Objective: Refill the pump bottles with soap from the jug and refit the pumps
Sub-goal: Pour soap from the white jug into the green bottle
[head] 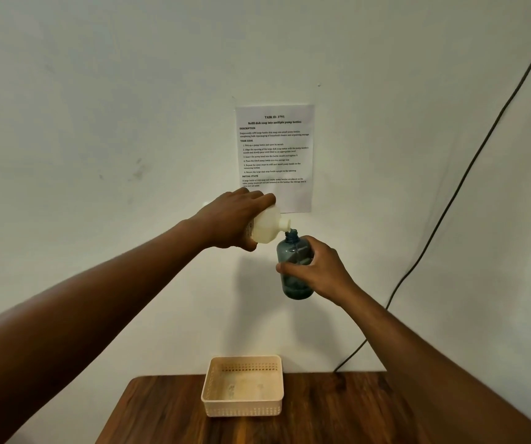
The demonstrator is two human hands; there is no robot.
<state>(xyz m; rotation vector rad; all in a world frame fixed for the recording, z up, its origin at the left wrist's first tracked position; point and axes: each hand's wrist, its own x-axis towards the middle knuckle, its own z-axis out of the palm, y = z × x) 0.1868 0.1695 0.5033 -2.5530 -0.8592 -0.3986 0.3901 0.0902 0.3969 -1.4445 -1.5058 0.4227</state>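
Observation:
My left hand (230, 221) grips a white soap jug (267, 227) tipped sideways, its spout pointing right and touching the mouth of a dark blue translucent pump bottle (293, 267). My right hand (317, 270) wraps around that bottle and holds it upright in the air, high above the table. The bottle has no pump on it. A thin trickle seems to run inside the bottle's neck. No pump is in view.
A cream perforated plastic basket (243, 408) sits empty on the far middle of a brown wooden table (322, 418). A printed task sheet (275, 149) is stuck to the white wall. A black cable (450, 200) runs down the wall on the right.

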